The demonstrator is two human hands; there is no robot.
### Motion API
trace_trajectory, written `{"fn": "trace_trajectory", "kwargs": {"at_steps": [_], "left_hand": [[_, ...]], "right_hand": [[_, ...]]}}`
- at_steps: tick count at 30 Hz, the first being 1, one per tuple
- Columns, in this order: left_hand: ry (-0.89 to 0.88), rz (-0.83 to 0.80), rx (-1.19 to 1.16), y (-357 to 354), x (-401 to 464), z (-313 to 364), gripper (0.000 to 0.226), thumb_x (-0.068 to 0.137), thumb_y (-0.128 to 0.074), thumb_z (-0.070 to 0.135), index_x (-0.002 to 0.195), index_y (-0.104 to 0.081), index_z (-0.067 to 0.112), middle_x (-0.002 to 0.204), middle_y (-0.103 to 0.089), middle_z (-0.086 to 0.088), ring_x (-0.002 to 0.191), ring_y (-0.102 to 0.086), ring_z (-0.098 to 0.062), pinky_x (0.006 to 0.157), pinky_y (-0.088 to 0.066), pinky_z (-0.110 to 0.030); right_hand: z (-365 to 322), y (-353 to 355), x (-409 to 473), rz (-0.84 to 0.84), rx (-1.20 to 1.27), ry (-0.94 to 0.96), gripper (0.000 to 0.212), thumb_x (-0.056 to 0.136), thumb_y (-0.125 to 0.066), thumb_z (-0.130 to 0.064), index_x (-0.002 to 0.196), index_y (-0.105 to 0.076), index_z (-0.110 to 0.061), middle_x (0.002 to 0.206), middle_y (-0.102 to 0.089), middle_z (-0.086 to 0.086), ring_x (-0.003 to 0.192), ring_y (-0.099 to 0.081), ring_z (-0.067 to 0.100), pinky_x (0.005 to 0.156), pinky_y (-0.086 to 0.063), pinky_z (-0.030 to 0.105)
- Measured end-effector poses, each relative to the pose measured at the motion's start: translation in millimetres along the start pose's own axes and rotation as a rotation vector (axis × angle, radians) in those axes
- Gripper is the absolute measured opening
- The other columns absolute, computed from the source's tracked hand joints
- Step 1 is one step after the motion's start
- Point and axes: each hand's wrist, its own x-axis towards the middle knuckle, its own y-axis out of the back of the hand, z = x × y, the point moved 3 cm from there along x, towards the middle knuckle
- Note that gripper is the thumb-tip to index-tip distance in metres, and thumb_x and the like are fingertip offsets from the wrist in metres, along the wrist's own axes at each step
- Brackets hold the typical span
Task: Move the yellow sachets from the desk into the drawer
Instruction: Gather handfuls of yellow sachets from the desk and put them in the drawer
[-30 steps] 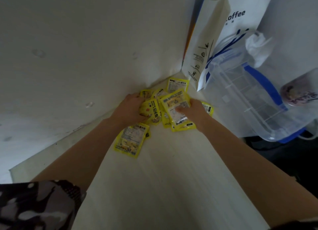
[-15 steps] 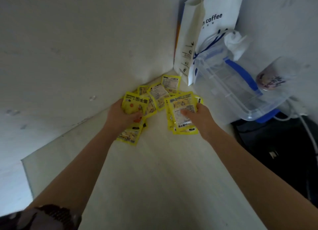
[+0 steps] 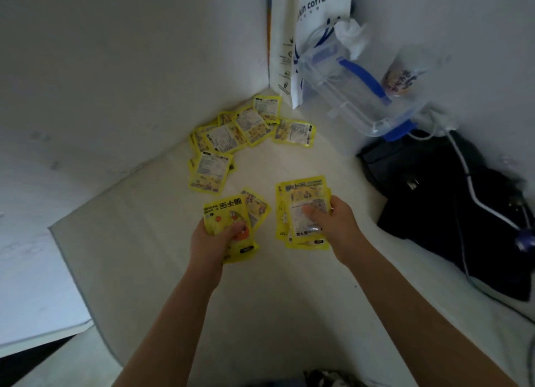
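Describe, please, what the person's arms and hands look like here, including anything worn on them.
Both forearms are bare down to the wrist, and the left hand and right hand wear no gloves. No watch, ring or bracelet shows. A scrap of dark patterned cloth at the bottom edge may be clothing; it is too cut off to tell.

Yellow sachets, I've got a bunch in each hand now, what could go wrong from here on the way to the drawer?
1. The left hand holds a loosely fanned bunch; the outer sachets could slip out.
2. The right hand pinches a thick stack from one edge, so it may splay and drop.
3. Sachets still on the desk in the corner need another trip; the ones against the wall could be missed.
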Motion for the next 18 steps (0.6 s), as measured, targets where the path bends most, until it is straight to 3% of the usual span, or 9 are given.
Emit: {"fn": "trace_trajectory", "kwargs": {"at_steps": [10, 14, 18], "left_hand": [[0.019, -0.155, 0.107, 38, -47, -60, 0.038, 0.071, -0.08, 0.005, 0.101, -0.061, 0.017, 0.101, -0.071, -0.013, 0.088, -0.07, -0.034, 0.066, -0.057, -0.06], [0.03, -0.25, 0.176, 58, -67, -79, 0.035, 0.069, -0.082, 0.009, 0.1, -0.067, 0.015, 0.098, -0.073, -0.012, 0.089, -0.071, -0.034, 0.072, -0.056, -0.062], [0.071, -0.343, 0.216, 69, -93, -93, 0.028, 0.073, -0.079, 0.008, 0.099, -0.069, 0.012, 0.096, -0.074, -0.013, 0.084, -0.072, -0.031, 0.07, -0.059, -0.05]], "right_hand": [[83, 1, -113, 0.205, 0.102, -0.049, 0.024, 0.084, -0.071, -0.014, 0.107, -0.064, -0.011, 0.101, -0.072, 0.008, 0.086, -0.071, 0.024, 0.079, -0.059, 0.045], [120, -11, -160, 0.309, 0.175, -0.065, 0.023, 0.083, -0.072, -0.014, 0.104, -0.065, -0.011, 0.1, -0.072, 0.009, 0.089, -0.071, 0.027, 0.08, -0.059, 0.048], [149, -16, -209, 0.407, 0.308, -0.075, 0.02, 0.084, -0.07, -0.01, 0.103, -0.065, -0.008, 0.099, -0.072, 0.014, 0.088, -0.07, 0.03, 0.079, -0.059, 0.048]]}}
